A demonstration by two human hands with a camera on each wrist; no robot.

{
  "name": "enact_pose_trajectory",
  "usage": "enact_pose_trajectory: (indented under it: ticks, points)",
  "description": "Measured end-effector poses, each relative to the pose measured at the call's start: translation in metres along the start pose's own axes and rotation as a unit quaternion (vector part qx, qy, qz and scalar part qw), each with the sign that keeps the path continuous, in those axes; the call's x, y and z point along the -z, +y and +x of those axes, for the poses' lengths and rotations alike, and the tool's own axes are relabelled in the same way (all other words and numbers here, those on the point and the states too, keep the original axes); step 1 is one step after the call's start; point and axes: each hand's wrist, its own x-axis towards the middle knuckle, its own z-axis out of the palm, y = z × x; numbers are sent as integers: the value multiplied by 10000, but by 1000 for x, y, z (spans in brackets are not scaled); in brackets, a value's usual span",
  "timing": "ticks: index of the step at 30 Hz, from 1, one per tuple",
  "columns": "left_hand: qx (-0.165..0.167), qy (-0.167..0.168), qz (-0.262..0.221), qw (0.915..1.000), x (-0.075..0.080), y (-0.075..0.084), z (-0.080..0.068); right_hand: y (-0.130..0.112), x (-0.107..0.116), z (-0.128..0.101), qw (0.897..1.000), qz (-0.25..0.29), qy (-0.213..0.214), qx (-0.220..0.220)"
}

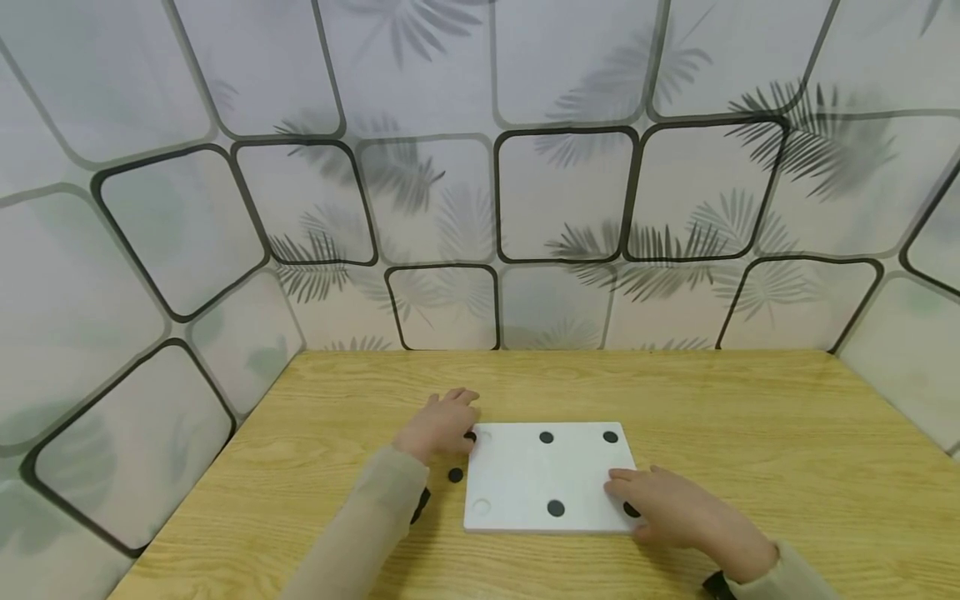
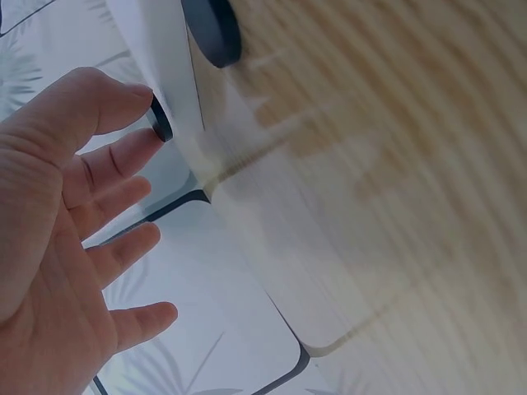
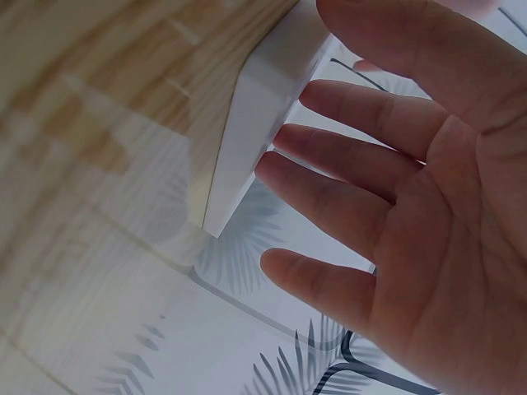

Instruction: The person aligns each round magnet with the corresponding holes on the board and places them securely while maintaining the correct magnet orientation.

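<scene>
**Both hands on the white board, discs half placed**

Watching the feeds from my end. There's a white board [image 1: 525,479] lying flat on the wooden table [image 1: 750,433], roughly mid-table and a bit nearer the front edge than the back wall. It has round spots for small black discs. I can count discs sitting at the back edge middle [image 1: 546,437], the back right corner [image 1: 611,437] and the front edge middle [image 1: 556,507]. The front left corner shows an empty round recess [image 1: 481,506].

The left hand [image 1: 441,423] is at the board's back left corner. On the left wrist view, thumb and forefinger are pinching a black disc [image 2: 160,122] right against the board's edge, with the other fingers spread loose. Another disc [image 2: 212,31] shows on the table in that same view, blurry.

The right hand [image 1: 663,502] lies on the board's front right corner, fingers straight and relaxed, resting flat on the surface. A dark disc [image 1: 632,510] peeks out from under its fingers there. The right wrist view shows the open palm with fingers slightly apart beside the board's corner, holding nothing.

Two loose discs lie on the table off the board's left edge: one [image 1: 455,475] just beside the board, another [image 1: 422,502] half hidden by the left sleeve [image 1: 360,525]. Something dark sits at the right wrist [image 1: 720,583], can't tell what.
</scene>
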Motion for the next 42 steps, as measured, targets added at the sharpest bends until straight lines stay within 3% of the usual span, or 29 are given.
enact_pose_trajectory:
  ticks: [42]
  points:
    - [-9, -251, 380, 9990, -3, 15, 18, -1, 1, -1, 10000, -8, 15, 12]
